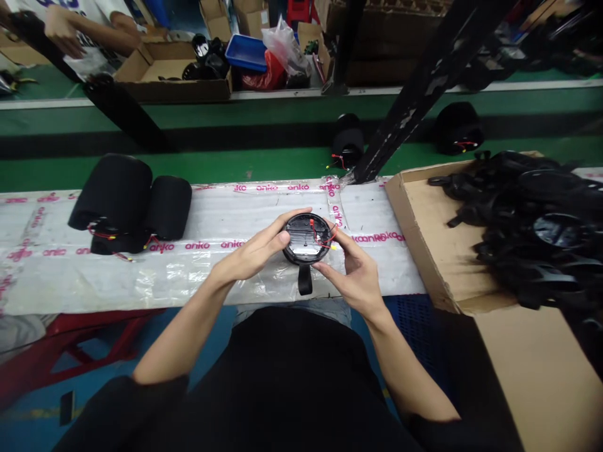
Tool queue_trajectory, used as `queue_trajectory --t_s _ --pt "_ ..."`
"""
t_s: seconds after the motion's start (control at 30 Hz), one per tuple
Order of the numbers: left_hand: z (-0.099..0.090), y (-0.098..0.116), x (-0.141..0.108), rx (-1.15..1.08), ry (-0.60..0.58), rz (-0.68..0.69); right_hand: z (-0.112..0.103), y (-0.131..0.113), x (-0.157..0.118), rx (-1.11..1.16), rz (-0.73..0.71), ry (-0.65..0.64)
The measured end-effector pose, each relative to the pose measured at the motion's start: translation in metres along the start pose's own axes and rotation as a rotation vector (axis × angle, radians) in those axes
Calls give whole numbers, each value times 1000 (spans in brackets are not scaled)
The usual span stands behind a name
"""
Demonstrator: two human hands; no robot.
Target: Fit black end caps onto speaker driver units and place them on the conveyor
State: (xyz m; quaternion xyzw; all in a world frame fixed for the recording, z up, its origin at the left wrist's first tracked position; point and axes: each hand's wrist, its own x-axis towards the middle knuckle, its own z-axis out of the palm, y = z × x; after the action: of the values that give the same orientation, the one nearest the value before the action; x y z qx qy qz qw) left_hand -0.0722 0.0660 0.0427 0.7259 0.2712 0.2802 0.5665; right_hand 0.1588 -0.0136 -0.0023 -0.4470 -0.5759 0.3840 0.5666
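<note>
Between my two hands is a round black speaker housing (301, 246), its open end facing up. Red wires with a red plug and a yellow tip stick out of it, and a black strap (306, 280) hangs from its near side. My left hand (257, 251) grips the housing's left side, the thumb on the rim. On the right side, my right hand (353, 270) holds it with thumb and fingers around the edge. The housing is over the plastic-covered bench (235, 276); whether it rests on it I cannot tell.
Several black fabric-covered cylinders (113, 191) with wires lie at the left. At the right stands a cardboard box (424, 245) of black parts (527, 213). A black post (409, 107) rises beyond the bench. Across the green conveyor (245, 166), another person's hand (63, 34) is at work.
</note>
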Motion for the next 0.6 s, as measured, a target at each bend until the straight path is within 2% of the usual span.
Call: queue_trajectory --t_s 0.07,0.1,0.2,0.3,0.43,0.53,0.6 --pt "-13 7 1 112 -99 -33 2 0 -1 22 14 2" --pt "-17 9 2 175 -112 -36 2 0 -2 30 22 5" --pt "-23 8 5 322 -48 21 3 0 -3 36 45 7" --pt "-24 0 7 368 -25 74 0 -2 0 -1 36 -31" --pt "-12 -21 3 334 8 37 -16 3 3 -92 17 -71" --pt "2 -37 -2 298 141 72 -31 24 -2 -194 79 103" --pt "1 -42 -1 323 227 78 -39 43 -8 -284 126 251"
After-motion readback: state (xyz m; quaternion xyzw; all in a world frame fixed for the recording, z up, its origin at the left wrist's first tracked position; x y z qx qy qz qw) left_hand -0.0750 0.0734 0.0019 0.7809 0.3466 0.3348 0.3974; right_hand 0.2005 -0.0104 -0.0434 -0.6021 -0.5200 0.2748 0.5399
